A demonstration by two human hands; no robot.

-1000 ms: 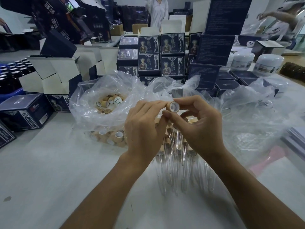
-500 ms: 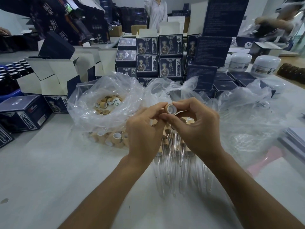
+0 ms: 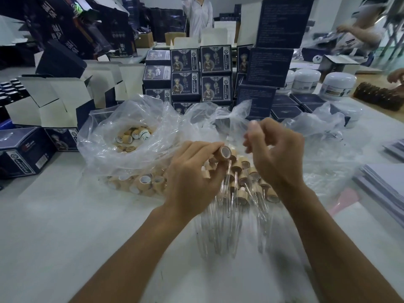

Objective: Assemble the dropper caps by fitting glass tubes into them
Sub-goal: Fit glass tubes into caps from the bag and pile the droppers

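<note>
A clear bag (image 3: 131, 127) of loose caps (image 3: 140, 182) lies open at the left of a grey counter (image 3: 54, 237). The left hand (image 3: 192, 178) pinches one cap (image 3: 224, 153) between curled fingers (image 3: 207, 147) and thumb, its white-lined opening facing the camera, and a glass tube (image 3: 228, 171) hangs below it. Beneath, assembled droppers (image 3: 244, 189) lie piled on the counter. Just right of the cap, apart from it, the right hand (image 3: 277, 156) hovers blurred, its fingers loosely curled and apparently holding nothing.

Two hands (image 3: 192, 173); one cap (image 3: 224, 153) held; three white jars (image 3: 338, 84); caps (image 3: 140, 136) and glass tubes (image 3: 220, 226) past counting.
</note>
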